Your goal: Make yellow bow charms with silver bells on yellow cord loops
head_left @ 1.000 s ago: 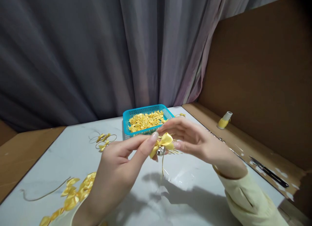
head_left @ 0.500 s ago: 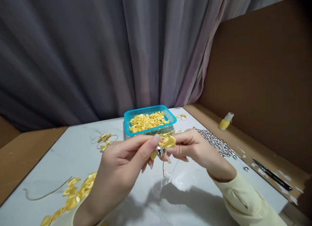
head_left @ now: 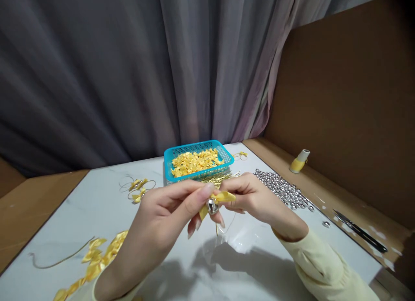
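Observation:
A small yellow ribbon bow (head_left: pixel 223 197) with a silver bell (head_left: pixel 213 205) hanging under it is held between both hands above the white table (head_left: pixel 106 206). My left hand (head_left: pixel 162 223) pinches the bow from the left with thumb and forefinger. From the right, my right hand (head_left: pixel 256 197) has its fingers curled and pinched on the bow's other end. A thin gold thread dangles beneath the bell.
A blue basket (head_left: pixel 168 156) of yellow bows stands behind the hands, with gold wires in front of it. Silver bells (head_left: pixel 282 189) lie heaped at right. Finished bows (head_left: pixel 138 188) sit at left, ribbon bows (head_left: pixel 97 257) at lower left. A yellow thread spool (head_left: pixel 298 161) and scissors (head_left: pixel 359 232) rest on the brown ledge.
My right hand has gone from spread fingers to a pinch on the bow, uncovering the silver bells behind it. The bow has tilted and sunk slightly.

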Demonstrator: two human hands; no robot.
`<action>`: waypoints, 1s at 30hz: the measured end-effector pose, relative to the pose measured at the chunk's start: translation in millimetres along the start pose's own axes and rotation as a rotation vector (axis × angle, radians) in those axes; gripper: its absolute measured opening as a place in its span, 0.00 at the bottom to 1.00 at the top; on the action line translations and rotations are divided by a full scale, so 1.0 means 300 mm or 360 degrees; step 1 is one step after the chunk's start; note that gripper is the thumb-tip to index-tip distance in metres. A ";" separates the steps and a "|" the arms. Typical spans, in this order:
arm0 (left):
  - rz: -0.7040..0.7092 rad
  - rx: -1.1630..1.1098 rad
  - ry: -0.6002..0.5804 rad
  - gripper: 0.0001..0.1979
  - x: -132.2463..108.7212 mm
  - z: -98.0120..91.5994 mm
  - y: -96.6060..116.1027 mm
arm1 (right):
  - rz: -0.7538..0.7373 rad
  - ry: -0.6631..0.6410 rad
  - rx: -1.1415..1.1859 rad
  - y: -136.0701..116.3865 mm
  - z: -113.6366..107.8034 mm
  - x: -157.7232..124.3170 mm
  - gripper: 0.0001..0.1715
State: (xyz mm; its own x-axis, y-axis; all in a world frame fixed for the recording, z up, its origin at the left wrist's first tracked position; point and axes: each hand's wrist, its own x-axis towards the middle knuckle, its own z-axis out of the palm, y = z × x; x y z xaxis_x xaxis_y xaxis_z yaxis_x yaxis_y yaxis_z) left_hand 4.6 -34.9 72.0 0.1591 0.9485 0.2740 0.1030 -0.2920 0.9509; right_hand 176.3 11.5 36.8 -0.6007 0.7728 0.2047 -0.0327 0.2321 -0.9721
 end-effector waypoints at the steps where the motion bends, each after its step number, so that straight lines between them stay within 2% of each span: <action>1: -0.0024 0.0012 -0.0034 0.10 0.005 -0.006 -0.001 | -0.0032 0.0042 -0.0033 -0.005 -0.006 -0.002 0.17; 4: -0.0114 -0.0014 -0.0169 0.09 0.019 -0.031 -0.014 | -0.0119 0.0147 -0.0171 -0.028 -0.021 -0.016 0.18; 9: -0.0258 -0.0186 -0.0380 0.06 0.028 -0.057 -0.032 | -0.0263 0.0261 -0.0764 -0.070 -0.041 -0.057 0.19; 13: -0.0242 -0.0126 -0.0394 0.05 0.023 -0.045 -0.014 | -0.0110 0.0112 -0.0982 -0.100 -0.055 -0.091 0.17; 15: -0.0246 -0.0089 -0.0342 0.05 0.018 -0.034 -0.003 | -0.0083 0.0170 -0.1000 -0.113 -0.051 -0.105 0.19; 18: -0.0268 -0.0029 -0.0327 0.07 0.013 -0.025 0.000 | -0.0166 0.0288 -0.0990 -0.129 -0.028 -0.120 0.21; 23: -0.0215 0.0110 -0.0411 0.08 0.013 -0.031 -0.019 | -0.0170 0.0114 -0.1073 -0.145 -0.012 -0.126 0.18; 27: -0.0201 0.0112 -0.0400 0.07 0.013 -0.030 -0.013 | -0.0184 0.0035 -0.1013 -0.131 -0.061 -0.133 0.13; 30: -0.0258 0.0045 -0.0380 0.06 0.012 -0.027 0.002 | -0.0126 -0.0202 -0.1217 -0.115 -0.110 -0.154 0.12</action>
State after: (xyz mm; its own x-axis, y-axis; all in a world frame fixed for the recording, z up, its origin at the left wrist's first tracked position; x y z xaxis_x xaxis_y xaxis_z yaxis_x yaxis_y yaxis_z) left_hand -2.7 -30.6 74.5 0.3648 0.9281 0.0737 0.1726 -0.1452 0.9742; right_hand 231.6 -12.5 64.7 -0.7081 0.6739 0.2109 0.4526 0.6623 -0.5971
